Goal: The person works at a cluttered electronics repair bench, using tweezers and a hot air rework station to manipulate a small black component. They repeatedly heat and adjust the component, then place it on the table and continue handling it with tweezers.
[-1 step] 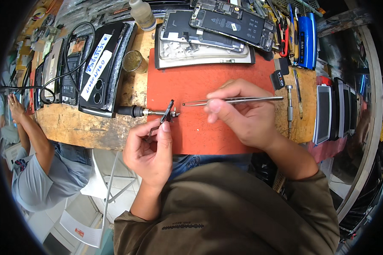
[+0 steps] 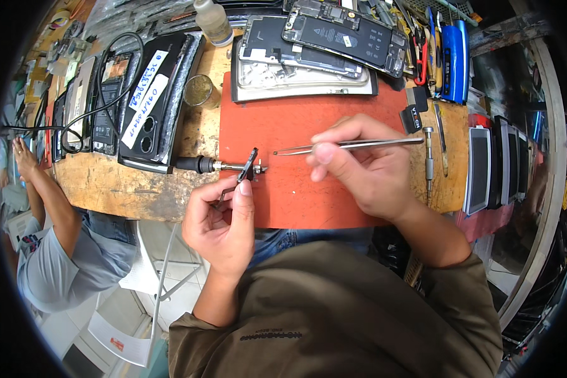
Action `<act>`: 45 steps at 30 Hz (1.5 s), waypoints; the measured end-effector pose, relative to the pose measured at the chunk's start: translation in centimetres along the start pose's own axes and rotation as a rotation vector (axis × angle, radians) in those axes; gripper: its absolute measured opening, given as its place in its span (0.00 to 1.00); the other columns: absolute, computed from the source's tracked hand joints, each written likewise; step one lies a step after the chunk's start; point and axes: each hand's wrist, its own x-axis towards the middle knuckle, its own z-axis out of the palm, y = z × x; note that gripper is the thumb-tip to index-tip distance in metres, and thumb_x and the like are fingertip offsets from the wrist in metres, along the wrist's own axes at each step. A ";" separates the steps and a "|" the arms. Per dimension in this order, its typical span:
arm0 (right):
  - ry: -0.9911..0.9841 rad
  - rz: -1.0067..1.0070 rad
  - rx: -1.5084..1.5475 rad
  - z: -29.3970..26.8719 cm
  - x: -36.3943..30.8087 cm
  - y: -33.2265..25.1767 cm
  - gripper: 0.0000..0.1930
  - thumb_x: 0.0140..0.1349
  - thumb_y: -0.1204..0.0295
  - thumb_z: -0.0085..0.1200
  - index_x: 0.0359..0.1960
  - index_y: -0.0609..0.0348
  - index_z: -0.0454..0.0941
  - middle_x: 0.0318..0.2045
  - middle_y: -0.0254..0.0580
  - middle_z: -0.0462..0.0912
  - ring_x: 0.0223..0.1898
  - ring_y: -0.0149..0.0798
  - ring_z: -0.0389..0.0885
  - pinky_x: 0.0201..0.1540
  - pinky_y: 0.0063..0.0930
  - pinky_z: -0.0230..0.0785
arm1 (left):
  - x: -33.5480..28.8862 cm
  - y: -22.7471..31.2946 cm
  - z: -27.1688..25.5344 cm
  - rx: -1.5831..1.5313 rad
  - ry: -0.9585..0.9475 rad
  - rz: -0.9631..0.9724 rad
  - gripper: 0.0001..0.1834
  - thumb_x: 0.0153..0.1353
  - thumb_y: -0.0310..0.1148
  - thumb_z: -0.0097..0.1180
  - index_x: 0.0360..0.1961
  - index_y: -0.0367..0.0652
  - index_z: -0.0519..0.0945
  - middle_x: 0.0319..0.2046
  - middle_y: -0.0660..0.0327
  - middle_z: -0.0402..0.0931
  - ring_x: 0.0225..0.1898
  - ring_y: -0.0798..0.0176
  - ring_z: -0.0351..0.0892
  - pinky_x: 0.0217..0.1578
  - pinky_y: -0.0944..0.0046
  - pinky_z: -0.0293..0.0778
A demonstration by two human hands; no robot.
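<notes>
Between thumb and fingers, my left hand (image 2: 228, 223) pinches a small, thin black part (image 2: 248, 166), tilted upward over the left side of the red mat (image 2: 321, 195). What kind of part it is I cannot make out. Metal tweezers (image 2: 384, 143) lie in the closed fingers of my right hand (image 2: 368, 176). Their tips point left toward the black part, a short gap away; a tiny dark speck shows at them. A soldering iron (image 2: 198, 165) with a black handle reaches in from the left, its metal end passing behind the black part.
Opened phones (image 2: 346, 41) are stacked at the mat's far edge. A black phone back (image 2: 151, 107), a small glass jar (image 2: 201, 91) and a bottle (image 2: 213, 24) stand left. A screwdriver (image 2: 429, 160) lies right. Another person's arm (image 2: 53, 195) is at far left.
My right hand and the tweezers have shifted slightly to the right, away from the black part. My left hand stays nearly in place.
</notes>
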 end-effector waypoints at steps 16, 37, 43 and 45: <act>0.148 0.293 0.470 1.0 -0.9 -0.4 0.07 0.76 0.69 0.49 0.37 0.54 0.70 0.27 0.43 0.84 0.20 0.33 0.80 0.24 0.28 0.77 | 0.0 -0.9 -0.2 -0.114 0.001 0.062 0.09 0.64 0.18 0.66 0.44 0.31 0.79 0.37 0.57 0.81 0.34 0.74 0.79 0.37 0.73 0.77; 0.043 0.312 0.926 -0.3 -0.2 -0.1 0.18 0.79 0.63 0.41 0.37 0.54 0.84 0.28 0.30 0.83 0.23 0.23 0.73 0.24 0.19 0.71 | 0.3 -1.6 -0.1 -0.063 -0.001 0.037 0.07 0.65 0.22 0.66 0.42 0.32 0.81 0.33 0.61 0.83 0.33 0.75 0.80 0.37 0.74 0.77; 0.134 0.202 0.761 0.1 -0.4 -0.7 0.12 0.79 0.66 0.43 0.37 0.53 0.76 0.28 0.35 0.82 0.23 0.27 0.75 0.24 0.21 0.73 | 0.3 -1.5 0.1 -0.055 0.007 0.047 0.07 0.66 0.22 0.65 0.42 0.33 0.81 0.33 0.61 0.83 0.32 0.75 0.80 0.35 0.75 0.76; 0.178 0.052 0.536 0.5 -0.8 -1.0 0.08 0.78 0.68 0.44 0.38 0.54 0.72 0.28 0.39 0.82 0.23 0.29 0.77 0.25 0.23 0.75 | 0.4 -1.6 0.1 -0.076 0.005 0.062 0.07 0.66 0.22 0.65 0.42 0.33 0.81 0.32 0.62 0.83 0.32 0.76 0.80 0.34 0.75 0.76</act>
